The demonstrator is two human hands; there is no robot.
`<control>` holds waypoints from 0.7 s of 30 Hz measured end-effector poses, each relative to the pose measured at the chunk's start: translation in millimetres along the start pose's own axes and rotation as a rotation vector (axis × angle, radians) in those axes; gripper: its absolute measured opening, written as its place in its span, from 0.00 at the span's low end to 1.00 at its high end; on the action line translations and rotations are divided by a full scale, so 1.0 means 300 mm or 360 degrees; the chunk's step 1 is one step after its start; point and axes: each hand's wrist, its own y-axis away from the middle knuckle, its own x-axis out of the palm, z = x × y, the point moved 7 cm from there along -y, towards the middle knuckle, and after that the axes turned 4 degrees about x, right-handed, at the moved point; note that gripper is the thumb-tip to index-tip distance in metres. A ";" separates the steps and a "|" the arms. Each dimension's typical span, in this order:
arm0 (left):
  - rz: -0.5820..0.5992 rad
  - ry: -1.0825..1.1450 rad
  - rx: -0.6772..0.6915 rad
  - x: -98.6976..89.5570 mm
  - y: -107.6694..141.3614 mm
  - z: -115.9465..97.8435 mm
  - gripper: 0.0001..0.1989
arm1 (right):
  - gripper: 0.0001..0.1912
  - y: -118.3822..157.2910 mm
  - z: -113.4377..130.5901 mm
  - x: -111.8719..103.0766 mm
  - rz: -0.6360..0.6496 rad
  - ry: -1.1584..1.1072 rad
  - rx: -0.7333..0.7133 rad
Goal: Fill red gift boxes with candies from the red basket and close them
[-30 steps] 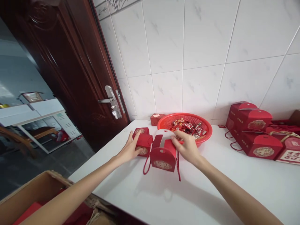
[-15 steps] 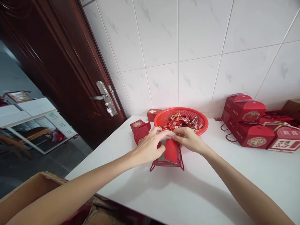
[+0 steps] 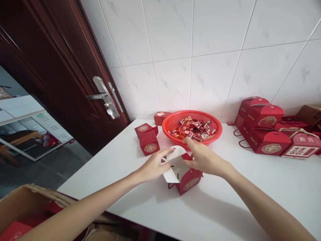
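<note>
A small red gift box (image 3: 190, 181) with a gold round emblem stands on the white table, its top flaps spread and its pale inside showing. My left hand (image 3: 154, 164) pinches a white-lined flap on its left side between thumb and fingers. Over the box's right side is my right hand (image 3: 204, 156), index finger and thumb apart, the thumb close to a red flap. Whether it touches that flap I cannot tell. Just behind the hands sits a red plastic basket (image 3: 167, 117) of wrapped candies (image 3: 197, 130).
Left of the basket are red boxes (image 3: 149, 144), with another small box (image 3: 161, 118) by the wall. Several red gift boxes (image 3: 263, 124) are stacked at the right. An open cardboard carton (image 3: 27, 201) stands below the table's left edge, near a dark wooden door (image 3: 57, 67).
The gift box has turned and its flaps are spread wider, exposing the inside. My hands have moved apart, and the right one has lost its pinch. The view has shifted slightly.
</note>
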 end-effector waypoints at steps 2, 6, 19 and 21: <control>0.0078 0.0090 -0.0010 0.020 0.018 0.027 0.36 | 0.12 0.006 -0.029 -0.017 0.0082 -0.0147 -0.0057; 0.0219 0.0221 -0.0022 0.068 0.040 0.080 0.41 | 0.06 0.017 -0.124 -0.057 0.0055 -0.0284 -0.0124; 0.0464 -0.0315 0.0286 0.100 -0.017 0.024 0.36 | 0.18 0.125 -0.293 -0.005 -0.0345 0.0221 0.0229; 0.0489 -0.0392 0.0335 0.094 -0.040 0.007 0.36 | 0.20 0.138 -0.260 -0.035 -0.0590 0.0423 0.0082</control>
